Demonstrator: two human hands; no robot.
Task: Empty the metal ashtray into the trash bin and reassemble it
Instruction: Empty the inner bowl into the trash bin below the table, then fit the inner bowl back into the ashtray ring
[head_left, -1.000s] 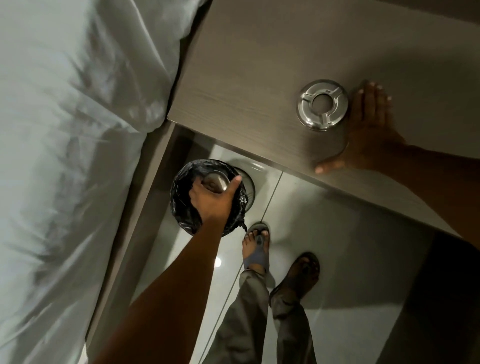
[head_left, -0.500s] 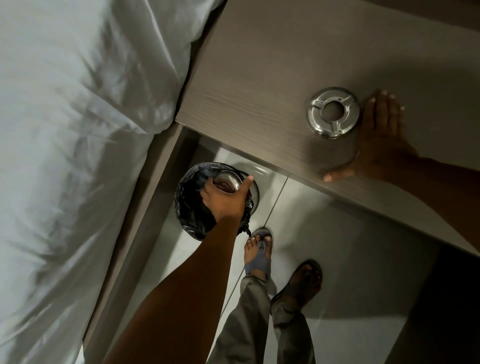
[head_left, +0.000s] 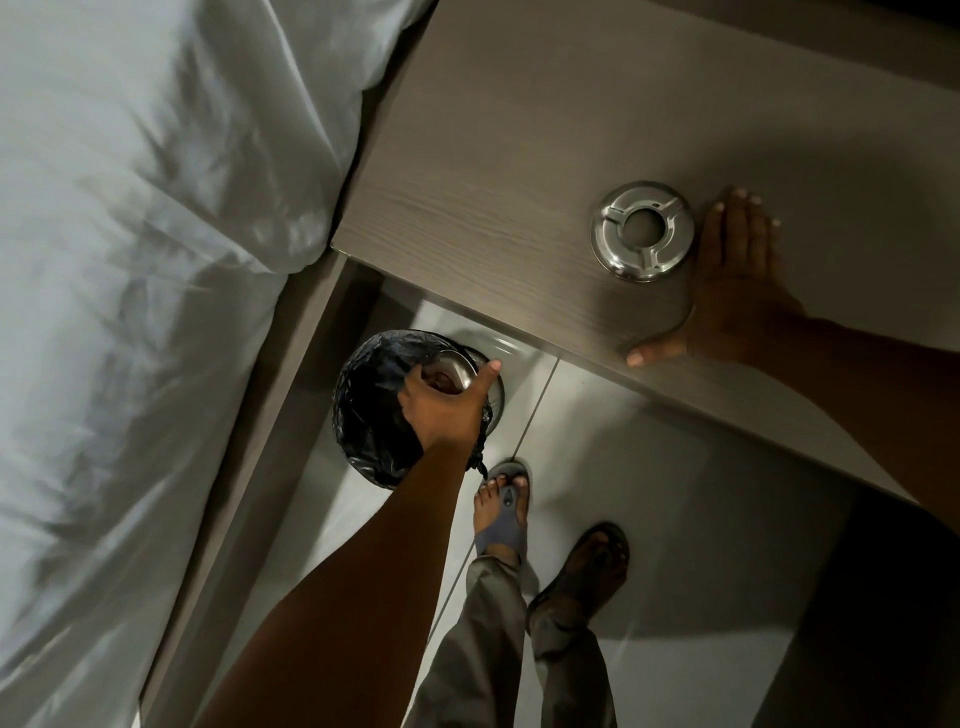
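My left hand (head_left: 441, 410) grips the shiny metal ashtray bowl (head_left: 451, 373) and holds it tilted over the trash bin (head_left: 369, 405), a round bin lined with a black plastic bag that stands on the floor. The ashtray's ring-shaped metal lid (head_left: 643, 231), with a round hole in its middle, lies flat on the wooden table top (head_left: 493, 171). My right hand (head_left: 732, 291) rests flat on the table just right of the lid, fingers spread, holding nothing.
A bed with a white duvet (head_left: 145, 260) fills the left side, with its wooden frame next to the bin. My two feet in sandals (head_left: 504, 514) stand on the pale tiled floor (head_left: 649, 467) below the table edge.
The view has shifted a little. My left hand has turned the ashtray bowl slightly over the bin, so its opening now shows. My right hand stays flat beside the lid.
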